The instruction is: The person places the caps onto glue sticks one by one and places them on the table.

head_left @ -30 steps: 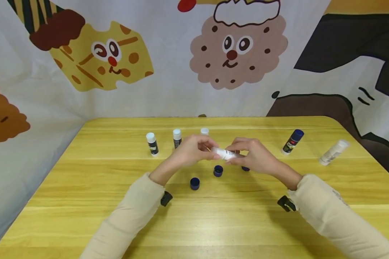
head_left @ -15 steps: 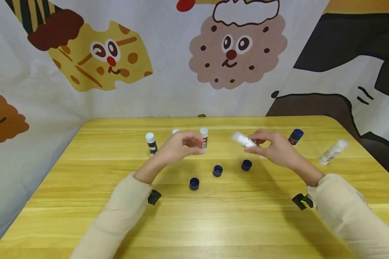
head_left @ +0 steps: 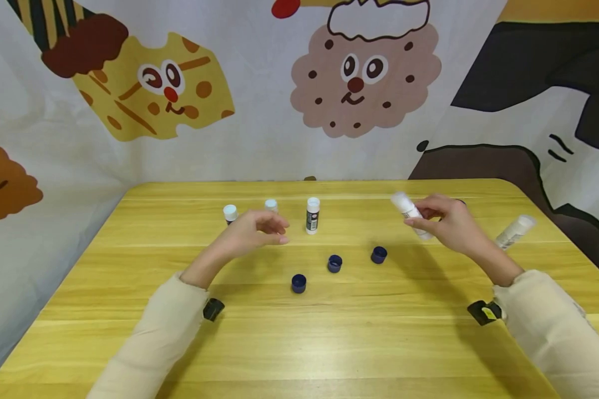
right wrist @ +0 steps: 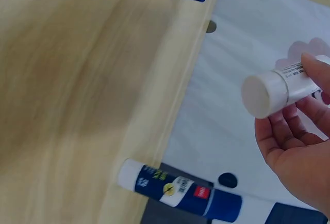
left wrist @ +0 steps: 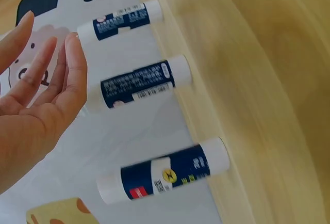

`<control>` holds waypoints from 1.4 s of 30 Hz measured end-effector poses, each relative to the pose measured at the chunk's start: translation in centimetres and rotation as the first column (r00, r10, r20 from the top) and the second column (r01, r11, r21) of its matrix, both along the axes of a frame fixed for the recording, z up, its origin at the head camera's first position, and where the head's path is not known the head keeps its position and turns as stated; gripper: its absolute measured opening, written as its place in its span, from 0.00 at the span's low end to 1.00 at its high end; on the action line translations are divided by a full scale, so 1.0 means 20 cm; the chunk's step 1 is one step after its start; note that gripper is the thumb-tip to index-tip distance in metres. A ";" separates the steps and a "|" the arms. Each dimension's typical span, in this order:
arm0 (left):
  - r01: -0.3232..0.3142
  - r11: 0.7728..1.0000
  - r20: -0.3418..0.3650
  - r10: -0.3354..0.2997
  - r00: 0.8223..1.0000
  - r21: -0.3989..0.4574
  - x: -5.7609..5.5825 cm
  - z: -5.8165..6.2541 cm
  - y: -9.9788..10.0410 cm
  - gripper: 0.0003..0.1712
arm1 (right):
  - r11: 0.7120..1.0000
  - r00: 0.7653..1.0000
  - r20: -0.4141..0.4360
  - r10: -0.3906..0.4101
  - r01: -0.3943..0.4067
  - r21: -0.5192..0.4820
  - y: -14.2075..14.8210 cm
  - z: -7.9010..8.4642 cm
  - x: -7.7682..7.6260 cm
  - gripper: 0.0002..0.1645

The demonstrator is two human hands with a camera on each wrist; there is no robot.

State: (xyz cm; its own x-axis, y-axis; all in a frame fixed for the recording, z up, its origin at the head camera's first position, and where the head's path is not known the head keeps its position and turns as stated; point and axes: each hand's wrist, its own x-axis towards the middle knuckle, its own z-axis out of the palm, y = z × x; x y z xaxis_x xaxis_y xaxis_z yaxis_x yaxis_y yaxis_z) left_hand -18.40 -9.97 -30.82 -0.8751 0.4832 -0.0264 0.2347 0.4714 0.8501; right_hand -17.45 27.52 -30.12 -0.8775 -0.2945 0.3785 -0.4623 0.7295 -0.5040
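Observation:
My right hand (head_left: 448,223) pinches a white glue stick (head_left: 410,213) between thumb and fingers, tilted and raised above the table. In the right wrist view its white base end (right wrist: 263,95) faces the camera. My left hand (head_left: 249,235) holds nothing; its fingers are loosely bent in the air. Near it stand three glue sticks with navy labels and white tops: one at the right (head_left: 313,216), one in the middle (head_left: 271,205) and one at the left (head_left: 231,211). The hand partly covers the last two in the head view.
Three navy caps lie on the table: a front cap (head_left: 298,284), a middle cap (head_left: 335,264) and a right cap (head_left: 379,255). A blue-capped glue stick (right wrist: 180,190) stands behind my right hand. Another white glue stick (head_left: 518,230) stands at the far right. A cartoon-printed curtain (head_left: 259,149) hangs behind.
At first both hands were on the white glue stick. My left hand has let go and moved left; my right hand has carried the stick to the right.

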 end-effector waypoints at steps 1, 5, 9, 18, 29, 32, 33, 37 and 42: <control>0.005 1.000 0.003 -0.005 1.000 -0.001 0.00 0.00 -0.01 0.16 | 1.000 1.000 0.004 -0.003 0.003 0.001 0.01 0.00 0.00 0.13; 0.006 1.000 0.012 -0.006 1.000 -0.004 0.00 -0.01 -0.05 0.17 | 0.999 0.998 0.059 -0.035 0.036 -0.016 0.03 -0.01 -0.01 0.15; 0.017 1.000 0.010 -0.017 1.000 -0.006 0.00 -0.02 -0.09 0.17 | 0.995 0.986 0.149 -0.078 0.086 -0.051 0.05 -0.03 -0.02 0.19; 0.040 0.998 0.068 -0.036 0.997 -0.055 0.00 -0.06 -0.16 0.18 | 0.984 0.951 0.283 -0.125 0.154 -0.084 0.08 -0.09 -0.08 0.23; 0.063 0.996 0.096 -0.057 0.994 -0.059 0.01 -0.08 -0.19 0.22 | 0.970 0.922 0.350 -0.166 0.217 -0.113 0.05 -0.16 -0.16 0.25; 0.072 0.996 0.109 -0.066 0.992 -0.059 0.00 -0.09 -0.19 0.22 | 0.967 0.916 0.365 -0.168 0.225 -0.120 0.05 -0.18 -0.18 0.25; 0.076 0.995 0.113 -0.069 0.991 -0.061 0.00 -0.09 -0.20 0.22 | 0.967 0.914 0.369 -0.167 0.226 -0.122 0.05 -0.18 -0.18 0.25; 0.077 0.995 0.126 -0.068 0.990 -0.070 0.00 -0.09 -0.20 0.22 | 0.966 0.909 0.384 -0.162 0.225 -0.125 0.05 -0.19 -0.18 0.25; 0.059 0.995 0.131 -0.048 0.990 -0.079 0.00 -0.10 -0.21 0.22 | 0.968 0.905 0.393 -0.160 0.221 -0.116 0.06 -0.20 -0.17 0.26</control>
